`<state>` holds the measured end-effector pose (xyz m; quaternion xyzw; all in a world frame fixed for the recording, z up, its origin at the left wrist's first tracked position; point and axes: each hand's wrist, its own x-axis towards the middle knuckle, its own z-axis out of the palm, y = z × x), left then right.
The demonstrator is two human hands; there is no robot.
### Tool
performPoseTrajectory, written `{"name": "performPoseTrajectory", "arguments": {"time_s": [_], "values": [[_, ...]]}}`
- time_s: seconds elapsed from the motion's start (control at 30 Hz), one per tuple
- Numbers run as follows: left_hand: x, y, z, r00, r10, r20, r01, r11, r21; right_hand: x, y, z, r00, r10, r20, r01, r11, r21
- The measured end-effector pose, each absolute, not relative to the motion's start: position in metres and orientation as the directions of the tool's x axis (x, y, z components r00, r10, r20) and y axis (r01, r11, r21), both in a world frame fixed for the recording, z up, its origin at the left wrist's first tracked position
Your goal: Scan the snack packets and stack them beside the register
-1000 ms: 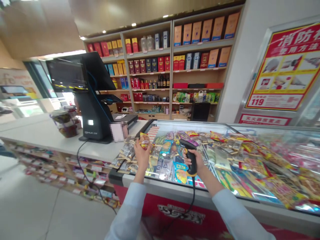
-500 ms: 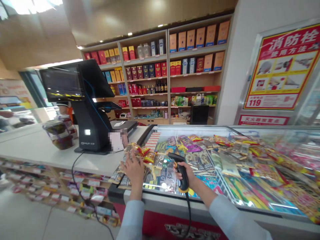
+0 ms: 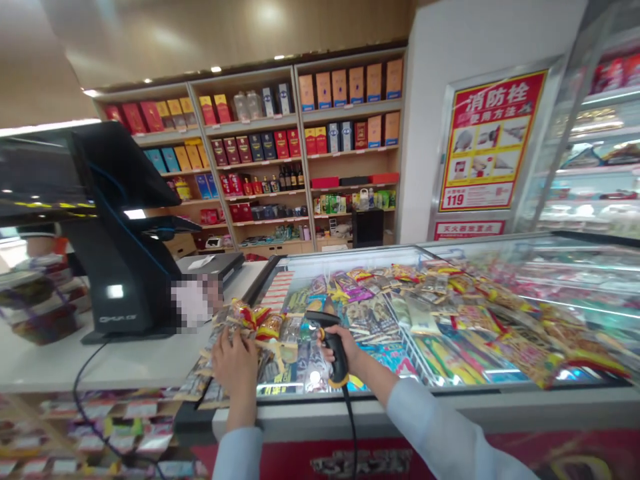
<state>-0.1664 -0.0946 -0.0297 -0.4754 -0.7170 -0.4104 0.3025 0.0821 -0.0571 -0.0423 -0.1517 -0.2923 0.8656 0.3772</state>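
"Where are you?"

"At the left end of a red-and-grey, glass-topped chest freezer point(image 3: 300, 412), right hand point(image 3: 353, 350) wrapped round a black-and-yellow barcode scanner point(image 3: 338, 361)."

"What's changed?"

"My left hand point(image 3: 235, 363) has dropped onto shiny red, yellow and brown plastic packets point(image 3: 270, 325), so none is raised; whether it pinches one, I can't tell."

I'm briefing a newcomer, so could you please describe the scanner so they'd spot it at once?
Find the long glass-topped chest beside the pale counter. Over its glass, the right hand grips the scanner. Unlike the colourful packets around, it is black with yellow trim and trails a cable.
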Motion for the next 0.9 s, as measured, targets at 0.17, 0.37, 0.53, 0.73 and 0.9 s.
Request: {"name": "performPoseTrajectory", "arguments": {"time_s": [0.17, 0.37, 0.53, 0.73, 0.9], "values": [[-0.167, -0.093, -0.03, -0.359, 0.441, 0.823, 0.932, 0.224, 0.286, 0.081, -0.058, -0.039, -0.669, 0.74, -0.07, -0.57, -0.571, -0.591], [-0.162, -0.102, -0.008, -0.349, 0.448, 0.823, 0.937, 0.173, 0.303, 0.105, -0.062, -0.016, -0.592, 0.802, -0.081, -0.606, -0.51, -0.61], [-0.136, -0.104, 0.027, -0.351, 0.43, 0.832, 0.934, 0.097, 0.344, 0.182, -0.067, 0.012, -0.471, 0.882, 0.024, -0.672, -0.342, -0.657], [-0.042, -0.087, 0.05, -0.217, 0.513, 0.831, 0.938, -0.127, 0.324, 0.284, -0.091, 0.026, -0.23, 0.97, 0.081, -0.738, -0.119, -0.665], [0.063, -0.077, 0.042, -0.068, 0.56, 0.825, 0.896, -0.33, 0.298, 0.352, -0.121, 0.03, -0.068, 0.995, 0.078, -0.742, 0.002, -0.671]]}}
